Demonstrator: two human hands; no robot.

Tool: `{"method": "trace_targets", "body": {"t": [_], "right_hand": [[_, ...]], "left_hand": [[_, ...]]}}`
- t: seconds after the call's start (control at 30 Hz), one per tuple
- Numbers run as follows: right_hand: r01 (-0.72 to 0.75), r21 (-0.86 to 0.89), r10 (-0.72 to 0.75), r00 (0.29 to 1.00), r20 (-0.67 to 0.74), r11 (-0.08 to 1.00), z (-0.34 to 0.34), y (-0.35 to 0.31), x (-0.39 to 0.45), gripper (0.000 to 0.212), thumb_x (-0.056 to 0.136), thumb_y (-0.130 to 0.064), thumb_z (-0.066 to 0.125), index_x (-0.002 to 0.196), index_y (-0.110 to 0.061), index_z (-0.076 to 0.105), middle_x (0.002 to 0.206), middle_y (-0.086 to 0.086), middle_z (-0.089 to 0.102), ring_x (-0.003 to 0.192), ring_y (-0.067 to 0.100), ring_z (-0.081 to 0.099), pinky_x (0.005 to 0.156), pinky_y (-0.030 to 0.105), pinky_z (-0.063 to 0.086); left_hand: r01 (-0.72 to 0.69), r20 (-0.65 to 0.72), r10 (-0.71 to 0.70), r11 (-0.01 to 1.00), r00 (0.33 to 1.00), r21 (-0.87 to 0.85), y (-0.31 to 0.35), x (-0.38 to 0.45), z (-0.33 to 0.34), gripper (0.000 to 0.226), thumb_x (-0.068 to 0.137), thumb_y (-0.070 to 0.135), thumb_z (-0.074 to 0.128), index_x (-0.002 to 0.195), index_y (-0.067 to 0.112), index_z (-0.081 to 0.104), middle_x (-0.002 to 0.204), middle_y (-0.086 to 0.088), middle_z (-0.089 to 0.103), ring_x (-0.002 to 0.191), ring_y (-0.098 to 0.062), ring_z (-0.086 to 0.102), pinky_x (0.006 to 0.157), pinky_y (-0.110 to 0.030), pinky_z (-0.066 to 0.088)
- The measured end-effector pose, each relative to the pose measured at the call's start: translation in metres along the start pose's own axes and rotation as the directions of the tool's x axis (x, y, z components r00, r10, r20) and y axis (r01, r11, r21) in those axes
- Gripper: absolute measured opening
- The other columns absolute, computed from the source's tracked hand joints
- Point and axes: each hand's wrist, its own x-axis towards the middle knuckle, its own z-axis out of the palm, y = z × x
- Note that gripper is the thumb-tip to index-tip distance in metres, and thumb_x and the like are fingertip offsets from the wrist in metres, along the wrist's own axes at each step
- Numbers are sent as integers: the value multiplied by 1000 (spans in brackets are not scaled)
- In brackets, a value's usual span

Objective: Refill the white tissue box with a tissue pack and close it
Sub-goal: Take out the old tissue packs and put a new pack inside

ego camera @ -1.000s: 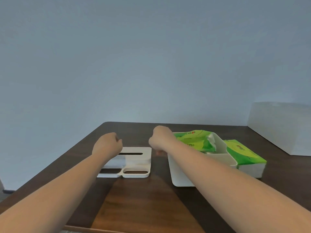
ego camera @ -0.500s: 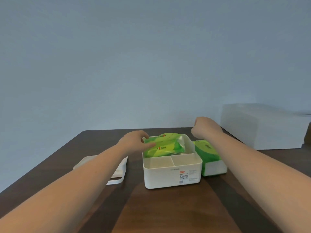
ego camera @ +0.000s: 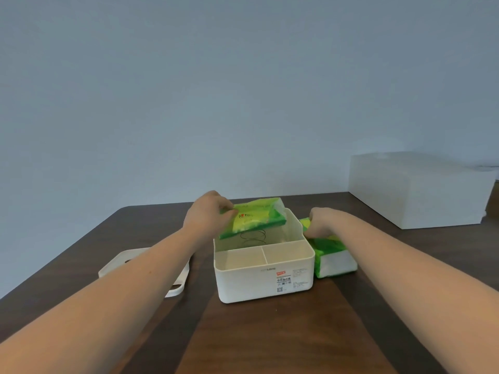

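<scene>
With the left hand (ego camera: 208, 220) clamped on the flat green plastic tissue pack (ego camera: 255, 218) and the right hand (ego camera: 322, 222) gripping the full green pack (ego camera: 328, 248), lift the flat one clear of the open white plastic tissue box (ego camera: 263, 282) first.

Dim, even light (soft focus), forearms stretched at edges.

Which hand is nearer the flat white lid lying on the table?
Left. The left hand grips the green tissue pack over the box, nearer the flat white lid; the right hand is beyond the box's far side.
</scene>
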Motion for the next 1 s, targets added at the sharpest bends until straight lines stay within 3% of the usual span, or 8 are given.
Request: {"method": "trace_targets", "body": {"t": [0.23, 0.33, 0.43, 0.53, 0.63, 0.7, 0.83, 1.0], "right_hand": [[8, 0, -8, 999, 49, 1000, -3, 4, 5, 83, 85, -41, 64, 152, -13, 23, 151, 11, 39, 131, 30, 46, 98, 39, 42], [2, -2, -2, 999, 54, 1000, 4, 6, 13, 91, 81, -45, 67, 152, -14, 20, 149, 11, 41, 129, 32, 48, 99, 40, 43], [-8, -5, 8, 1000, 18, 1000, 17, 8, 25, 101, 64, -57, 65, 150, -27, 20, 144, 11, 45, 125, 36, 49, 102, 49, 44], [-23, 36, 23, 1000, 2, 999, 22, 11, 37, 96, 60, -56, 59, 147, -36, 22, 144, 12, 44, 126, 37, 46, 101, 53, 44], [-21, 81, 22, 1000, -9, 996, 15, 9, 31, 89, 70, -47, 61, 148, -28, 23, 143, 12, 46, 124, 35, 49, 101, 49, 46], [-31, 112, 34, 999, -27, 993, 11, 10, 33, 90, 72, -43, 67, 149, -27, 23, 143, 12, 46, 124, 35, 50, 101, 47, 46], [-3, 212, 35, 988, -150, 977, -5, 9, 37, 103, 53, -46, 71, 146, -38, 26, 143, 12, 45, 124, 37, 49, 100, 48, 46], [124, 229, -44, 945, -323, 965, -38, -9, 31, 100, 52, -43, 74, 140, -48, 28, 137, 11, 44, 124, 37, 47, 101, 49, 44]], "left_hand": [[0, -251, -24, 995, 968, -96, -5, 11, 0, 22, 89, 27, 63, 99, 14, 76, 100, -2, 62, 84, -13, 50, 75, -25, 37], [-16, -329, -25, 993, 944, -120, -15, 17, -3, 21, 90, 20, 61, 102, 9, 75, 92, -3, 57, 81, -15, 50, 74, -24, 35], [-19, -400, -34, 992, 916, -128, -26, 22, -4, 21, 91, 15, 58, 100, 5, 75, 87, -2, 53, 79, -16, 48, 73, -24, 33], [-21, -446, -50, 988, 894, -152, -36, 28, -6, 22, 92, 14, 57, 99, 2, 74, 92, -13, 60, 80, -17, 49, 74, -25, 37], [-23, -481, -64, 985, 875, -173, -48, 35, -7, 23, 92, 11, 55, 101, 1, 73, 102, -18, 62, 84, -23, 54, 81, -31, 47], [0, -462, -73, 988, 884, -155, -59, 42, -6, 24, 92, 9, 53, 105, 0, 72, 106, -19, 61, 93, -30, 58, 84, -32, 47], [117, -312, -135, 990, 940, -76, -83, 56, 7, 30, 91, 5, 49, 110, 1, 71, 116, -14, 59, 102, -33, 59, 83, -31, 44], [262, -204, -253, 965, 946, 20, -109, 70, 30, 29, 90, 7, 46, 105, 0, 69, 118, -11, 57, 86, -25, 47, 72, -30, 37]]}}
